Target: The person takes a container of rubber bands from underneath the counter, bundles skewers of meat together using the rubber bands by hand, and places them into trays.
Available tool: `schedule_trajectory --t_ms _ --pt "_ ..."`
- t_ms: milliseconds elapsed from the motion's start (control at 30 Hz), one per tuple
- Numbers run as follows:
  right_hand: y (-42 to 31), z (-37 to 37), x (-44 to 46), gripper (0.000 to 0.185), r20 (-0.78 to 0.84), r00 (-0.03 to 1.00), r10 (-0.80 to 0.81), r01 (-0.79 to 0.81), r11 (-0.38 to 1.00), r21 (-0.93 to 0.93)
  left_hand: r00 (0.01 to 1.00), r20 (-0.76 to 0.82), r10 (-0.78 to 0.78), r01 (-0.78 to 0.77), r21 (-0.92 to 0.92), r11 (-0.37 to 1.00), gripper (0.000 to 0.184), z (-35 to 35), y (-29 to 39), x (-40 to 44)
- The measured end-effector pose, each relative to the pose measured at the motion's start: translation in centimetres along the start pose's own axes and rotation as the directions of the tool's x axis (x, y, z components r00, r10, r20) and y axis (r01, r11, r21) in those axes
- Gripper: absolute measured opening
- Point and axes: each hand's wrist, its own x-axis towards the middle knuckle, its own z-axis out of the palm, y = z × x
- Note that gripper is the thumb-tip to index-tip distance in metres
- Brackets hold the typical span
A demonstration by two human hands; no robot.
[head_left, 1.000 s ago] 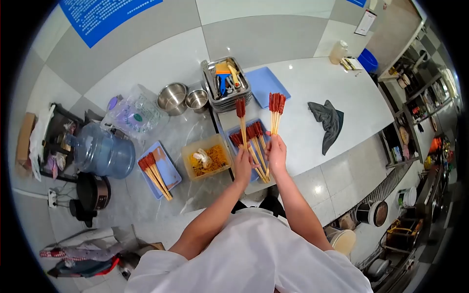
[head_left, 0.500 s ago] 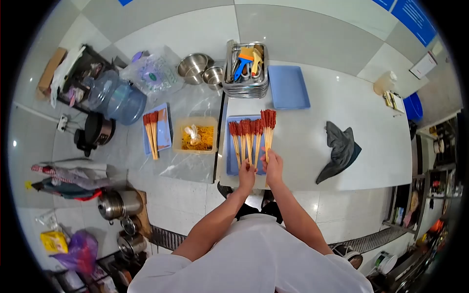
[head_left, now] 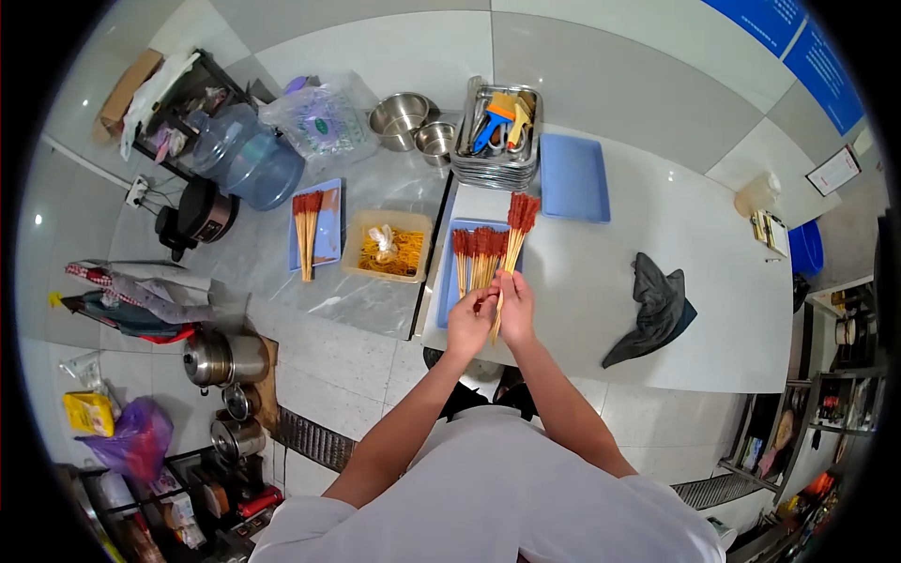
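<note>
My right hand point(head_left: 515, 308) is closed on a bundle of skewers point(head_left: 519, 221) with red meat at the top, held tilted over the right side of a blue tray point(head_left: 449, 300). Close beside it, my left hand point(head_left: 473, 324) has its fingers pinched at the lower sticks of that bundle; what it holds, if anything, is too small to tell. More red skewers point(head_left: 480, 246) lie in the blue tray behind the hands, meat ends away from me. Further left, another bunch of skewers point(head_left: 307, 225) rests on a second blue tray point(head_left: 328, 223).
A tub of yellow rubber bands point(head_left: 392, 251) sits left of the hands. Behind are stacked metal trays with brushes point(head_left: 497, 131), two steel bowls point(head_left: 401, 118) and a blue tray point(head_left: 574, 178). A dark cloth point(head_left: 649, 310) lies at the right, a water jug point(head_left: 258, 159) at the left.
The view has shifted. My left hand has left the skewers in the tray and come up against my right hand, which still holds its bundle.
</note>
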Motion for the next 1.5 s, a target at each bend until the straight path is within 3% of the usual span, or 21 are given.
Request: schedule_trajectory --t_ms 67,133,300,333,400,433,500,533,600,667,733,800,867,933,1000,1267,1300,1367,1400,1467,1500 --pt "-0.3 1.3 0.3 0.028 -0.012 0.999 -0.03 0.03 0.999 -0.012 0.996 0.061 0.061 -0.073 0.217 0.973 0.02 -1.1 1.6 0.4" --pt "-1.5 2.8 0.4 0.027 -0.035 0.996 -0.08 0.073 0.982 -0.174 0.989 0.097 0.111 -0.131 0.229 0.965 0.021 -2.0 2.0 1.4" --pt "-1.6 6.9 1.0 0.026 -0.016 0.98 -0.2 0.196 0.971 -0.136 0.902 0.426 0.069 -0.15 0.161 0.975 0.022 -6.5 5.0 5.0" --pt "-1.9 7.9 0.8 0.026 0.0 0.979 -0.205 0.203 0.966 -0.158 0.857 0.516 0.003 -0.038 0.057 0.998 0.019 -7.3 3.9 6.6" --pt "-1.7 9.9 0.6 0.026 -0.033 0.99 -0.138 0.128 0.969 -0.21 0.792 0.584 -0.176 0.13 0.12 0.984 0.019 -9.1 3.7 8.6" --pt "-1.3 10.8 0.8 0.027 -0.048 0.987 -0.154 0.139 0.964 -0.227 0.789 0.592 -0.166 0.12 0.116 0.986 0.019 -9.9 4.3 9.0" --pt "-0.5 12.3 1.1 0.028 -0.06 0.982 -0.179 0.159 0.957 -0.242 0.758 0.624 -0.19 0.288 -0.058 0.956 0.018 -11.0 4.7 9.3" --pt "-0.2 13.3 1.1 0.028 -0.062 0.981 -0.186 0.166 0.956 -0.242 0.756 0.628 -0.185 0.283 -0.058 0.957 0.018 -11.7 3.9 9.6" --pt "0.3 15.1 1.1 0.029 -0.06 0.986 -0.157 0.14 0.966 -0.219 0.824 0.566 -0.021 0.098 -0.104 0.99 0.017 -13.0 3.0 10.6" --pt "1.7 16.2 1.8 0.029 -0.01 0.99 -0.14 0.133 0.957 -0.259 0.842 0.537 -0.056 0.109 -0.067 0.992 0.016 -15.1 3.2 11.6" --pt "1.6 18.3 1.0 0.03 0.103 0.977 -0.189 0.215 0.855 -0.473 0.886 0.449 -0.115 0.221 -0.191 0.956 0.016 -17.3 3.3 12.6" --pt "2.0 19.8 0.2 0.035 0.126 0.978 -0.167 0.208 0.835 -0.509 0.88 0.435 -0.19 0.341 -0.3 0.891 0.013 -19.7 4.2 13.5" --pt "3.8 20.3 1.2 0.043 -0.028 0.998 -0.06 0.06 0.998 -0.003 0.904 0.389 -0.18 0.333 -0.372 0.866 0.011 -21.2 3.4 14.0" --pt "3.8 21.2 1.7 0.048 -0.055 0.998 0.027 -0.022 0.996 0.09 0.924 0.344 -0.166 0.31 -0.425 0.851 0.011 -21.8 3.5 13.7" --pt "3.5 21.8 2.3 0.046 -0.057 0.983 0.177 -0.142 0.912 0.385 0.94 0.304 -0.154 0.288 -0.469 0.835 0.011 -22.0 3.7 13.1" --pt "4.6 19.9 4.6 0.038 0.13 0.949 0.287 -0.315 0.876 0.366 0.961 0.238 -0.138 0.227 -0.406 0.885 0.015 -22.1 3.8 13.2" --pt "4.4 19.2 5.5 0.034 0.1 0.984 0.151 -0.155 0.987 0.042 0.974 0.192 -0.123 0.195 -0.423 0.885 0.015 -22.1 2.9 13.5" --pt "4.9 17.1 7.8 0.02 0.149 0.983 -0.109 0.17 0.849 -0.501 0.979 0.149 -0.139 0.188 -0.396 0.899 0.015 -23.2 2.1 13.6" --pt "4.5 16.4 8.4 0.02 0.159 0.982 -0.102 0.169 0.848 -0.502 0.982 0.116 -0.148 0.181 -0.37 0.911 0.015 -23.9 1.7 13.7" --pt "4.2 15.5 9.1 0.018 0.428 0.869 -0.249 0.496 0.437 -0.751 0.981 0.11 -0.157 0.182 -0.281 0.942 0.014 -24.8 0.4 13.2" --pt "4.0 15.9 9.4 0.018 0.439 0.866 -0.238 0.499 0.438 -0.748 0.984 0.071 -0.163 0.177 -0.294 0.939 0.014 -25.0 0.3 12.7"
